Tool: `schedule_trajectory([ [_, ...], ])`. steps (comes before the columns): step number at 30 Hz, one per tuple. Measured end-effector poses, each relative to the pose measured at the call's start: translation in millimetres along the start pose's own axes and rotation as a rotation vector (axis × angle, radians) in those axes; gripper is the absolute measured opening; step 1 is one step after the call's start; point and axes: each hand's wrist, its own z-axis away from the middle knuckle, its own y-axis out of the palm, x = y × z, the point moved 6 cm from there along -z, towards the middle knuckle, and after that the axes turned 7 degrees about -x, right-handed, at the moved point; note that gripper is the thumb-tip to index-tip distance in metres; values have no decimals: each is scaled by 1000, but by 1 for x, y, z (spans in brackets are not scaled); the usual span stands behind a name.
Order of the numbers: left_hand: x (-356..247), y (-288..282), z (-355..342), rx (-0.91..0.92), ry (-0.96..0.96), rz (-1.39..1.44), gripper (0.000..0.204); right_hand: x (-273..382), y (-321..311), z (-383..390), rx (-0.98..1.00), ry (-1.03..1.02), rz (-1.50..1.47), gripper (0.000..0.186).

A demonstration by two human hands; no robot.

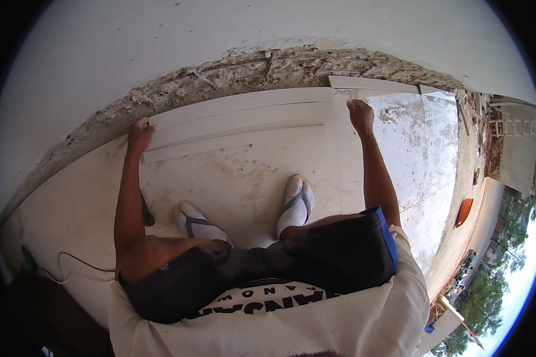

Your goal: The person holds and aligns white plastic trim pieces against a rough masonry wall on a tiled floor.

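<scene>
While both hands, left hand (140,134) and right hand (360,114), close their fingers on the ends of the long white strip (244,110) beside the rough wall base (250,68), it looks unseated, with fixing left.

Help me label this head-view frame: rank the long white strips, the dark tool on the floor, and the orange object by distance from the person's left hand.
1. Long white strips: the left hand has its grip on their left end, along the rough wall base.
2. Dark tool: on the floor below that hand, beside the left forearm.
3. Orange object: far right, past the right arm.
</scene>
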Motion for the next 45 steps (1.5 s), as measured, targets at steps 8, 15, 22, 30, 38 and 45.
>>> schedule_trajectory([
  [8, -3, 5, 2, -9, -10, -18, 29, 13, 73, -21, 219, 16, 326, 39],
  [15, -3, -4, -11, -42, 55, 9, 34, 22, 72, -29, 202, -112, 323, 39],
  [22, -19, -8, -20, -102, 68, -197, 41, 41, 63, -49, 105, -161, 228, 35],
  [30, 5, -8, -31, -196, 178, -230, 37, 47, 82, -55, 232, -167, 314, 35],
  [38, -5, 1, -32, -47, 98, -209, 31, 36, 87, -56, 146, -191, 307, 34],
  [45, -1, 1, -37, -28, 150, -277, 29, 47, 76, -44, 121, -134, 274, 32],
])
